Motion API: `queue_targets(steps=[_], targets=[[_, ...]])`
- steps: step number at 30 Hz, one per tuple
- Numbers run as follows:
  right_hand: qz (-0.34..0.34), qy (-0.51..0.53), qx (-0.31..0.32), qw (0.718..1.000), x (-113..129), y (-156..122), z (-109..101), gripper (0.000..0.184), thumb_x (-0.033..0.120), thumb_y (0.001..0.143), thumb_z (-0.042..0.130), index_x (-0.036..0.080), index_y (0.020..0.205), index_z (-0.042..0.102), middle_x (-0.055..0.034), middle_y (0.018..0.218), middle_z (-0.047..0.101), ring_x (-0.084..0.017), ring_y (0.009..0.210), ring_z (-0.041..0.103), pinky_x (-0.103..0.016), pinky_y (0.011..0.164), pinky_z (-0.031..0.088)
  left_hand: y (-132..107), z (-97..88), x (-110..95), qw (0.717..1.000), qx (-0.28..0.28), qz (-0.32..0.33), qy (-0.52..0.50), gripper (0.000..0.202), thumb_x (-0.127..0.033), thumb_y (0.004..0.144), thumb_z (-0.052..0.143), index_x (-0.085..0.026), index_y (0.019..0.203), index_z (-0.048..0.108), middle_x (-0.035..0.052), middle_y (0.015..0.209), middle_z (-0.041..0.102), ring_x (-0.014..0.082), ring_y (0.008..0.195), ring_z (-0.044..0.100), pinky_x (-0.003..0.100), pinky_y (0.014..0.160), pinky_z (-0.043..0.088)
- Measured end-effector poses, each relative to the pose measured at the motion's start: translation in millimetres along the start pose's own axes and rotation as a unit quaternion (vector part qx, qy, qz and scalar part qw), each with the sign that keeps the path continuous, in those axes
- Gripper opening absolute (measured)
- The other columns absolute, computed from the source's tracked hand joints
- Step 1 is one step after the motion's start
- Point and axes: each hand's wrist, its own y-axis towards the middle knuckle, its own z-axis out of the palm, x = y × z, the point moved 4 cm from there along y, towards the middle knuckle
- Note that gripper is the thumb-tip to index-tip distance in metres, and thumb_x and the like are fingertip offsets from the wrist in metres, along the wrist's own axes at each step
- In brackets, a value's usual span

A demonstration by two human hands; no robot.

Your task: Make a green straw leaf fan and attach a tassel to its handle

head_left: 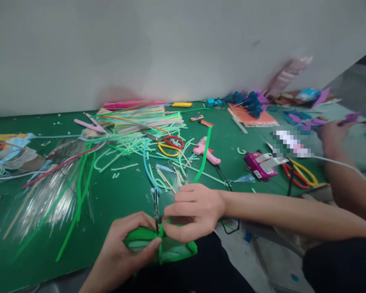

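Over my lap, at the front edge of the table, is a green pipe-cleaner piece (178, 252) with bright green edges and paler green inside. My left hand (122, 244) is closed on its left part, the thumb in front and the fingers behind. A thin dark stem (156, 209) with a pale blue tip rises upright from its middle. My right hand (195, 211) is closed, thumb and forefinger pinched on a green strand of the piece just right of the stem. The fingertips of the right hand are partly hidden.
Cut pipe cleaners (143, 122) are heaped at the back, with scissors (171, 147) and a pink glue gun (205, 150) nearby. Clear thin sticks (59, 183) lie left. At right are a purple device (260, 166), more scissors (300, 173) and another person's hand (334, 134).
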Motion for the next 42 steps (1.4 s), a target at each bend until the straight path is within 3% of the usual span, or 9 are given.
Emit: queue_targets(steps=[4, 12, 19, 21, 26, 32, 36, 39, 42], targets=[[-0.01, -0.012, -0.009, 1.0, -1, -3, 4, 0.005, 0.019, 0.089, 0.068, 0.023, 0.091, 0.071, -0.0006, 0.085, 0.071, -0.009, 0.057, 0.054, -0.025, 0.049, 0.037, 1, -0.9, 2, 0.999, -0.02, 0.023, 0.009, 0.01, -0.017, 0.077, 0.074, -0.02, 0.077, 0.064, -0.0023, 0.073, 0.074, 0.0117, 0.064, 0.071, 0.017, 0.063, 0.055], [0.179, 0.221, 0.117, 0.952, -12, 2, 7, 0.019, 0.026, 0.1, 0.057, 0.015, 0.101, 0.071, -0.0037, 0.093, 0.076, -0.01, 0.083, 0.068, -0.021, 0.068, 0.05, 0, -0.9, 5, 0.999, -0.012, 0.035, -0.002, 0.012, -0.014, 0.079, 0.073, -0.021, 0.078, 0.063, -0.0024, 0.074, 0.073, 0.011, 0.066, 0.07, 0.017, 0.065, 0.054], [0.156, 0.185, 0.221, 0.945, -23, 29, 0, 0.021, 0.022, 0.101, 0.054, 0.016, 0.097, 0.073, -0.0061, 0.092, 0.076, -0.018, 0.08, 0.062, -0.03, 0.071, 0.046, 1, -1.3, 0, 0.999, -0.004, 0.049, 0.001, 0.014, -0.01, 0.078, 0.074, -0.021, 0.077, 0.065, -0.0035, 0.075, 0.073, 0.0095, 0.067, 0.07, 0.015, 0.066, 0.053], [0.197, 0.258, 0.243, 0.914, -31, 31, 9, 0.014, 0.024, 0.098, 0.061, 0.015, 0.097, 0.073, -0.006, 0.092, 0.076, -0.018, 0.084, 0.064, -0.03, 0.075, 0.046, 2, -1.9, -1, 0.998, -0.017, 0.055, 0.001, 0.016, -0.01, 0.076, 0.075, -0.022, 0.077, 0.066, -0.0054, 0.071, 0.072, 0.008, 0.063, 0.069, 0.013, 0.063, 0.052], [0.292, 0.52, 0.229, 0.769, -44, 23, 31, 0.009, 0.015, 0.094, 0.065, 0.011, 0.102, 0.069, -0.004, 0.097, 0.075, -0.01, 0.087, 0.068, -0.017, 0.08, 0.047, -1, 0.2, 2, 0.998, -0.009, 0.055, -0.008, 0.017, -0.01, 0.075, 0.076, -0.023, 0.079, 0.067, -0.0064, 0.071, 0.074, 0.0082, 0.062, 0.07, 0.013, 0.062, 0.052], [0.354, 0.486, 0.208, 0.771, -29, 17, 33, 0.006, 0.018, 0.093, 0.066, 0.014, 0.096, 0.069, -0.0024, 0.093, 0.073, -0.011, 0.084, 0.065, -0.019, 0.076, 0.046, -11, -1.0, 12, 0.998, -0.005, 0.059, -0.03, 0.019, -0.01, 0.077, 0.075, -0.025, 0.085, 0.066, -0.0049, 0.075, 0.074, 0.0115, 0.07, 0.071, 0.019, 0.069, 0.055], [0.486, 0.474, 0.176, 0.713, -14, 5, 39, 0.009, 0.021, 0.089, 0.071, 0.013, 0.094, 0.071, -0.0033, 0.09, 0.074, -0.013, 0.082, 0.066, -0.021, 0.075, 0.049, -18, -7.0, 15, 0.997, -0.037, 0.068, 0.004, 0.012, -0.014, 0.08, 0.074, -0.024, 0.082, 0.069, -0.0002, 0.083, 0.07, 0.0144, 0.08, 0.068, 0.024, 0.075, 0.056], [0.491, 0.428, 0.174, 0.739, -10, 1, 44, 0.011, 0.024, 0.085, 0.076, 0.014, 0.09, 0.076, -0.0051, 0.093, 0.075, -0.017, 0.089, 0.067, -0.026, 0.082, 0.05, -20, -12.0, 14, 0.993, -0.066, 0.077, 0.063, 0.01, -0.016, 0.079, 0.076, -0.024, 0.079, 0.07, 0.0033, 0.095, 0.069, 0.0171, 0.093, 0.067, 0.025, 0.079, 0.055], [0.449, 0.378, 0.192, 0.786, -11, 6, 40, 0.006, 0.02, 0.084, 0.075, 0.016, 0.087, 0.079, -0.0047, 0.089, 0.076, -0.018, 0.089, 0.069, -0.028, 0.084, 0.05, -20, -10.8, 11, 0.994, -0.026, 0.103, 0.039, 0.017, -0.011, 0.08, 0.072, -0.025, 0.086, 0.065, 0.0005, 0.091, 0.074, 0.0187, 0.099, 0.069, 0.032, 0.093, 0.053]])
